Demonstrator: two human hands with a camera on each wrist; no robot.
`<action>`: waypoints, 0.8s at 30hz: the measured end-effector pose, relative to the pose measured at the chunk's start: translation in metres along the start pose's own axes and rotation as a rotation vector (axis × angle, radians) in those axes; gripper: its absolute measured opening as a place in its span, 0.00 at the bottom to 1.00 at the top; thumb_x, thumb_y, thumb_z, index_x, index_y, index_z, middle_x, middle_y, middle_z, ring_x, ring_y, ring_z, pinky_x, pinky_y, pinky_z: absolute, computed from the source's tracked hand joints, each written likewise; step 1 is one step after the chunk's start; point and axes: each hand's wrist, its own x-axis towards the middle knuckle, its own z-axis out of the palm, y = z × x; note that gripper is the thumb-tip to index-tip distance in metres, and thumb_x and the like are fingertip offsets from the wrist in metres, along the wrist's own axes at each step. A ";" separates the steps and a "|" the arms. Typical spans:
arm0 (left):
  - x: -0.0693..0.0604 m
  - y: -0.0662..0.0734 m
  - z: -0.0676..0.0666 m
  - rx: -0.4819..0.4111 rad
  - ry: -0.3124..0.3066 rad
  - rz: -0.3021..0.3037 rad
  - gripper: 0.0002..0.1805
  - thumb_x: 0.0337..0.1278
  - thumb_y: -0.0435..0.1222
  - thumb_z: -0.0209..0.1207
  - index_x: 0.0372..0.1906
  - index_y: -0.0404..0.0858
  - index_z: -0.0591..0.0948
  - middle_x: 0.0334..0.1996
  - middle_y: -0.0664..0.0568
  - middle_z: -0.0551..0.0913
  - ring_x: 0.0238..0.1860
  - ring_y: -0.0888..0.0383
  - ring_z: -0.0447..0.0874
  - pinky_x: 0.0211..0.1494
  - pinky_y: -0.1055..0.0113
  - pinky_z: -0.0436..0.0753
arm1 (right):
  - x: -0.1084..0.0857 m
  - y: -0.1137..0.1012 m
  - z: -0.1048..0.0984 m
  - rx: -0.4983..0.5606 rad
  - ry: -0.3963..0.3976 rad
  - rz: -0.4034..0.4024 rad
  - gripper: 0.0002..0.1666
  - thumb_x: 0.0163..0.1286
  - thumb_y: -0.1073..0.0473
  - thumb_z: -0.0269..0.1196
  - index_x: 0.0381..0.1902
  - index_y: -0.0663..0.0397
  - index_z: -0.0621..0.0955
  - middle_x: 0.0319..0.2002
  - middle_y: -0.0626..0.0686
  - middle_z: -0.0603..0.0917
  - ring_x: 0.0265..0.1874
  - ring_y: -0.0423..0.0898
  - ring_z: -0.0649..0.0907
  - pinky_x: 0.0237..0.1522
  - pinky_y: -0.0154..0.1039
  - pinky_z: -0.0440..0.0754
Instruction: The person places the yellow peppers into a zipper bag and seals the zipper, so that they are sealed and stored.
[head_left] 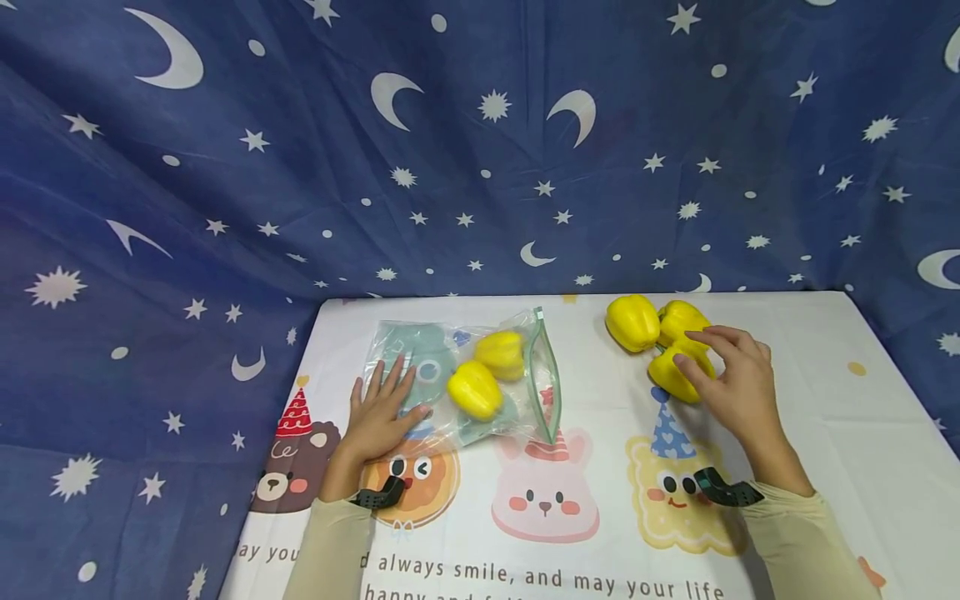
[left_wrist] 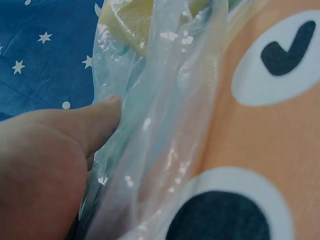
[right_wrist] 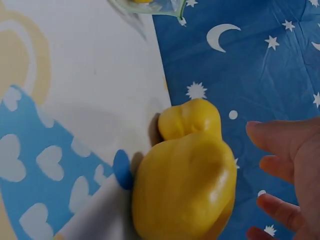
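Front pepper (head_left: pixel 677 379) just below right hand (head_left: pixel 738 383), fingers wide, empty; left hand (head_left: pixel 381 417) farther, fingers splayed on bag (head_left: pixel 429 346).

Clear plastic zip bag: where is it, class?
In the head view, the bag lies on the left half of the white printed tablecloth, partly under the left hand.

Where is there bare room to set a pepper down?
Bare tablecloth lies between the bag and three loose peppers, and between the right hand and the tablecloth's right edge. Crowded: the loose peppers' spot, and the bag with two peppers and the left hand.
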 end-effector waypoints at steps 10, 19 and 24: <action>0.001 -0.007 -0.004 -0.189 0.027 -0.011 0.28 0.82 0.40 0.42 0.81 0.47 0.59 0.83 0.54 0.49 0.84 0.43 0.34 0.79 0.36 0.26 | 0.000 0.018 0.007 -0.031 -0.195 0.088 0.38 0.70 0.46 0.67 0.70 0.61 0.73 0.68 0.75 0.68 0.64 0.77 0.68 0.62 0.76 0.65; 0.002 -0.012 -0.006 -0.230 0.107 0.013 0.28 0.71 0.36 0.58 0.73 0.36 0.71 0.81 0.45 0.59 0.82 0.39 0.47 0.80 0.33 0.37 | -0.001 0.023 0.015 -0.036 -0.304 0.146 0.44 0.72 0.41 0.65 0.77 0.56 0.66 0.68 0.75 0.67 0.63 0.73 0.69 0.62 0.76 0.68; -0.001 -0.014 -0.008 -0.218 0.143 0.004 0.27 0.67 0.38 0.63 0.68 0.35 0.76 0.75 0.40 0.63 0.79 0.37 0.54 0.78 0.35 0.56 | -0.001 0.020 0.016 -0.037 -0.308 0.165 0.44 0.72 0.40 0.65 0.77 0.54 0.66 0.68 0.75 0.67 0.62 0.73 0.70 0.61 0.76 0.69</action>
